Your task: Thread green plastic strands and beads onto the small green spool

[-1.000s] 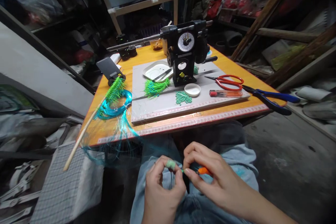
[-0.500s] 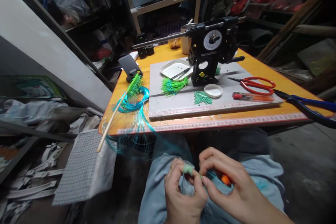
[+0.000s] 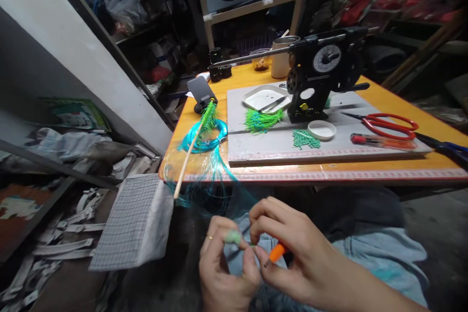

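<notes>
My left hand (image 3: 227,265) is closed over my lap, thumb and forefinger pinched on a tiny green piece (image 3: 253,246). Pale green tape (image 3: 232,237) wraps its forefinger. From the right, my right hand (image 3: 296,243) meets it, fingertips pinching at the same spot. An orange-handled tool (image 3: 278,252) with a dark tip is tucked in my right hand; the rest of it is hidden by the fingers. Teal strands (image 3: 215,165) hang from a coil at the table edge, near my hands.
On the board (image 3: 263,151) stand a black geared machine (image 3: 310,78), a white tray (image 3: 252,95), green bristle bundles (image 3: 263,120), green beads (image 3: 305,140), a small white dish (image 3: 321,130) and red-handled scissors (image 3: 391,124). A wooden stick (image 3: 186,168) juts over the table's front edge.
The camera has turned left, so the table appears farther right. Both hands stay pinched together, lower left in the picture; the orange tool's dark tip now shows beside the right thumb.
</notes>
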A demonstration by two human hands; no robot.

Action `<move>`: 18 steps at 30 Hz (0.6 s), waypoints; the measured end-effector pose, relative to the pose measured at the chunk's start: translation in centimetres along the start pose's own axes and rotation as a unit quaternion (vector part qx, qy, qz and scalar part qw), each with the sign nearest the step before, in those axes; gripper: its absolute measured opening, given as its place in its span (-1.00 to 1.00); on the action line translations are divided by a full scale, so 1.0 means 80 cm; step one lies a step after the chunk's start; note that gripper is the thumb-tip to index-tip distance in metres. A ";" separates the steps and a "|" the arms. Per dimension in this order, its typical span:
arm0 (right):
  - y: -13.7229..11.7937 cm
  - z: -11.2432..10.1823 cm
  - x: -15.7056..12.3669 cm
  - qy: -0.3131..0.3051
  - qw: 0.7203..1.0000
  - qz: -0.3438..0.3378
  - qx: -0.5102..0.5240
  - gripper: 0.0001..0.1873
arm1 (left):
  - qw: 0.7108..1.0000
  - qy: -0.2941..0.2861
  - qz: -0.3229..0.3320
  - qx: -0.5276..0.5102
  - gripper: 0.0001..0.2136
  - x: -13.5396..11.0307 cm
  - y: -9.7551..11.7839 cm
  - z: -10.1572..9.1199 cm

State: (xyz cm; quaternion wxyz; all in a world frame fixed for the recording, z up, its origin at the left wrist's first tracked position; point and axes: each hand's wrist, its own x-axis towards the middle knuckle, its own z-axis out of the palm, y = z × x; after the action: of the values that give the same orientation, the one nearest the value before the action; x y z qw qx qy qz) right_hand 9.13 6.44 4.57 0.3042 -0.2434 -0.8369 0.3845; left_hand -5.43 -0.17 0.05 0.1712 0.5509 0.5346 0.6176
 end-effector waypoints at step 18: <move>-0.046 0.051 0.127 0.131 0.990 -0.052 0.025 -0.92 | 0.938 0.274 -0.060 -0.204 -0.94 0.013 0.008 -0.061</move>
State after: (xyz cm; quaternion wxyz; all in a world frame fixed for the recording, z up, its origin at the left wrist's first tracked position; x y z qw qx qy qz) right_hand -1.44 8.80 8.63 0.4365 -0.2400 -0.7915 0.3543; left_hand -9.78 -1.88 2.01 0.1634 0.2803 0.4552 0.8292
